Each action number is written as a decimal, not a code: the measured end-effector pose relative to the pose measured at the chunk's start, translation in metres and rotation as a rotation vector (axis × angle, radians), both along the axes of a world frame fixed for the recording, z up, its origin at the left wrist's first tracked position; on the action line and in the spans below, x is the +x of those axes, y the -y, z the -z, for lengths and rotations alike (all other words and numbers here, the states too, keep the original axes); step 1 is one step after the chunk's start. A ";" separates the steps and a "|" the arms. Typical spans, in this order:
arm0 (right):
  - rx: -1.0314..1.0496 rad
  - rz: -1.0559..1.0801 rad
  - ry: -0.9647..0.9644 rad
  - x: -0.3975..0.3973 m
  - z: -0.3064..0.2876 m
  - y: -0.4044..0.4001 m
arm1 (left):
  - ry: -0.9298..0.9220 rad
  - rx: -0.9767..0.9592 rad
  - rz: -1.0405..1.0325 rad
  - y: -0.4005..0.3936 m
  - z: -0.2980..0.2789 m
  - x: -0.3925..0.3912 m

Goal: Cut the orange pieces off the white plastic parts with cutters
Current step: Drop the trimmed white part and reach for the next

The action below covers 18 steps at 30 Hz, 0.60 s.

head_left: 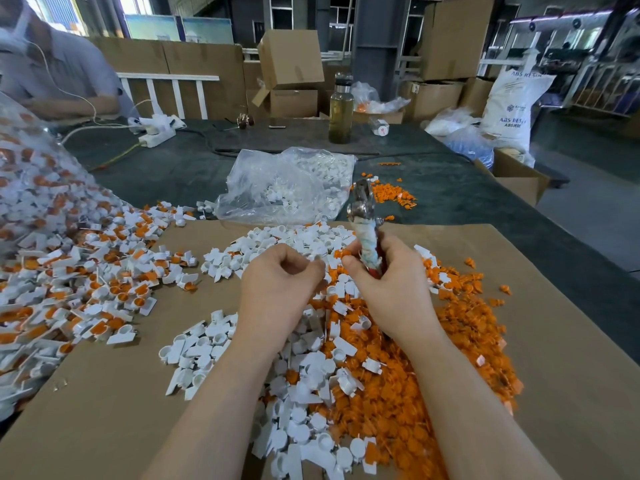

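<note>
1. Gripping the cutters (363, 216), the right hand (388, 289) has its fingers curled round the cloth-wrapped handles; the metal head points up and away from the person, and whether the blades are parted cannot be made out.
2. Left hand (280, 278): fingers curled in toward the thumb, pinching something small and white at the fingertips (317, 263) (too small and blurred to identify with certainty). It sits just beside the right hand, above the piles.
3. White plastic parts (304, 368): heaped on the cardboard sheet (104, 410) under and between both forearms; far too many to count, and the forearms hide part of the heap.
4. Orange pieces (460, 341): a loose mound to the right of the white heap, touching it, partly covered by the right forearm; uncountable. A second, smaller scatter (398, 195) lies farther back on the counter (467, 202).
5. Uncut parts, white with orange still attached (104, 271), spill from a clear bag (31, 168) at left; the bag is cut off by the frame edge.
6. One more clear bag (287, 185) holding white parts lies beyond the cardboard; contents blurred through the plastic.
7. One bottle (341, 109) stands farther back; a second person (52, 71) sits at far left, only partly in frame.
</note>
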State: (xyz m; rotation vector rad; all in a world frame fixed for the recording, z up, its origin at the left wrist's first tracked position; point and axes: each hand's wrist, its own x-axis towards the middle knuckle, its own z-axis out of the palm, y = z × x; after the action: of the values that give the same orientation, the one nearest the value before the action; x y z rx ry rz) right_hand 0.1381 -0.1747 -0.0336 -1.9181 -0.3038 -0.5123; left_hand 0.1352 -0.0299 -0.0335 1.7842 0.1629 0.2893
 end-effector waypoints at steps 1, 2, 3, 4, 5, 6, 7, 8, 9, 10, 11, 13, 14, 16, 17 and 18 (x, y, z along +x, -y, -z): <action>-0.008 0.002 0.001 0.000 0.000 0.000 | 0.002 -0.048 0.000 0.001 -0.001 -0.001; -0.016 0.005 0.002 0.000 0.001 -0.001 | 0.004 -0.093 0.004 0.002 -0.002 -0.002; -0.028 0.012 0.002 0.001 0.002 -0.001 | 0.005 -0.127 0.012 0.002 -0.003 -0.002; -0.040 0.021 0.002 0.001 0.002 -0.001 | 0.005 -0.148 0.022 0.003 -0.004 -0.003; -0.049 0.030 0.005 0.000 0.003 -0.001 | 0.006 -0.157 0.031 0.004 -0.005 -0.003; -0.058 0.040 0.011 0.000 0.003 -0.002 | 0.006 -0.164 0.035 0.005 -0.005 -0.003; -0.069 0.052 0.019 0.000 0.003 -0.002 | 0.009 -0.173 0.037 0.005 -0.006 -0.004; -0.079 0.064 0.029 0.000 0.003 -0.003 | 0.013 -0.186 0.036 0.006 -0.006 -0.004; -0.087 0.075 0.040 0.000 0.003 -0.004 | 0.021 -0.204 0.033 0.007 -0.006 -0.005; -0.092 0.085 0.052 -0.001 0.002 -0.004 | 0.032 -0.225 0.027 0.008 -0.007 -0.005; -0.095 0.094 0.062 -0.001 0.002 -0.004 | 0.045 -0.245 0.021 0.008 -0.008 -0.006; -0.099 0.106 0.069 -0.001 0.002 -0.004 | 0.070 -0.267 0.010 0.009 -0.009 -0.006; -0.100 0.112 0.068 -0.001 0.002 -0.004 | 0.079 -0.271 0.008 0.009 -0.009 -0.007; -0.100 0.124 0.071 -0.002 0.001 -0.005 | 0.090 -0.257 0.004 0.010 -0.010 -0.008; -0.102 0.131 0.073 -0.002 0.001 -0.005 | 0.098 -0.236 0.001 0.011 -0.010 -0.009; -0.103 0.137 0.075 -0.002 0.001 -0.006 | 0.109 -0.215 -0.001 0.011 -0.011 -0.009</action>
State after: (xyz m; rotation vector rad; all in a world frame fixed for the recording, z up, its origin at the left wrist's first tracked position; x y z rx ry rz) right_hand 0.1365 -0.1691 -0.0348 -2.0316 -0.2527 -0.6718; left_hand 0.1260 -0.0412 -0.0229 1.5514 0.1126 0.3552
